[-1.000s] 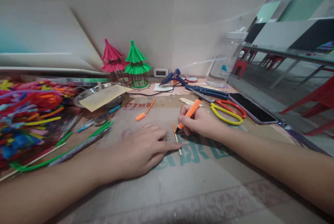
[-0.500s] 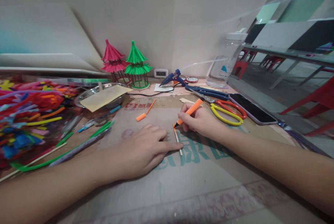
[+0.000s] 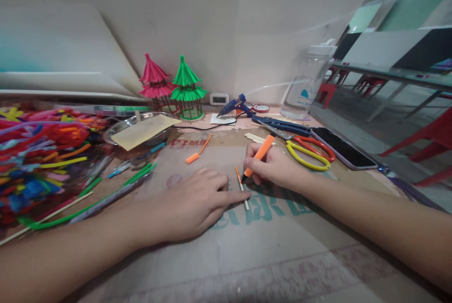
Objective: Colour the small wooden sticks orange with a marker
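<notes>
A thin wooden stick (image 3: pixel 246 205) lies on the cardboard mat (image 3: pixel 197 265), its far part coloured orange and its near part pale. My left hand (image 3: pixel 203 197) lies flat with the index finger stretched across the stick, pressing on it. In my right hand (image 3: pixel 266 166) is an orange marker (image 3: pixel 259 156), gripped like a pen, its dark tip touching the stick just beyond that fingertip. The marker's orange cap (image 3: pixel 192 157) lies beyond my left hand, beside a fully orange stick (image 3: pixel 205 144). Several pale sticks (image 3: pixel 259 139) rest behind my right hand.
Scissors (image 3: pixel 309 152), a phone (image 3: pixel 342 147) and a water bottle (image 3: pixel 303 86) stand or lie at right. A blue glue gun (image 3: pixel 236 104), a small clock (image 3: pixel 219 99) and pink (image 3: pixel 155 79) and green (image 3: pixel 189 82) pagoda models line the wall. Pipe cleaners (image 3: pixel 38 162) heap at left, near a metal dish (image 3: pixel 116 130).
The marker's tip has moved down the stick toward my left index finger, and orange covers more of it. My left hand keeps its place on the stick.
</notes>
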The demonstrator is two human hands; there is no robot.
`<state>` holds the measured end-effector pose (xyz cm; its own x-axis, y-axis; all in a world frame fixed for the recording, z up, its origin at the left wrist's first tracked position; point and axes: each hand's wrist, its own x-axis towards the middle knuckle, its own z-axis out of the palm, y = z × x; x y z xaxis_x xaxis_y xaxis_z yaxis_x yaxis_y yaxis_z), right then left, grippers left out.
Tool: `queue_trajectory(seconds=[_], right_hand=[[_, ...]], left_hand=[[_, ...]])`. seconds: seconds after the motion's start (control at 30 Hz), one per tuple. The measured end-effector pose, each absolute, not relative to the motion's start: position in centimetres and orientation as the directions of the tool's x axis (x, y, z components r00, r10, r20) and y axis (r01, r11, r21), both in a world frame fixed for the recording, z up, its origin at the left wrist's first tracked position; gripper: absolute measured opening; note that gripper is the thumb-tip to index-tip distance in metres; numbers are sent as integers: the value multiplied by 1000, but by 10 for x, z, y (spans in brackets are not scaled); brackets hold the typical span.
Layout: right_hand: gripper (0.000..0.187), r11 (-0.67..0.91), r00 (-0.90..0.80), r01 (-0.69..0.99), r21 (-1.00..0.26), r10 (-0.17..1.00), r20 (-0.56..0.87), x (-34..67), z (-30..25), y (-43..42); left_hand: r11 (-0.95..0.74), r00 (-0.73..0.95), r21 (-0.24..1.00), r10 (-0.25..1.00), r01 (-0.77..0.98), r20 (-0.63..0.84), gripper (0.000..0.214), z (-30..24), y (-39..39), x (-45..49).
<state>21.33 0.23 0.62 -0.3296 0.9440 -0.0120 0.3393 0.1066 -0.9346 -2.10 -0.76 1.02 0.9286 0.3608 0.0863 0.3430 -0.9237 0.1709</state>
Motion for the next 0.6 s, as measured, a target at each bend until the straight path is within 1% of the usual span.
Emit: queue_trajectory(seconds=[0.17, 0.33, 0.5, 0.6], right_hand=[[18, 105, -325, 339, -935, 946, -11, 213, 6, 2], [17, 99, -341, 342, -935, 940, -25, 213, 6, 2], [15, 151, -251, 369, -917, 966, 58, 213, 5, 3], [15, 160, -237, 392, -906, 969, 68, 213, 5, 3]], left_hand=[[-915, 921, 189, 377, 355, 95, 42, 10, -9, -21], [-916, 920, 179, 380, 359, 96, 42, 7, -8, -22], [-919, 922, 178, 373, 352, 105, 43, 8, -7, -22], [-918, 923, 168, 376, 359, 87, 44, 10, -8, -22]])
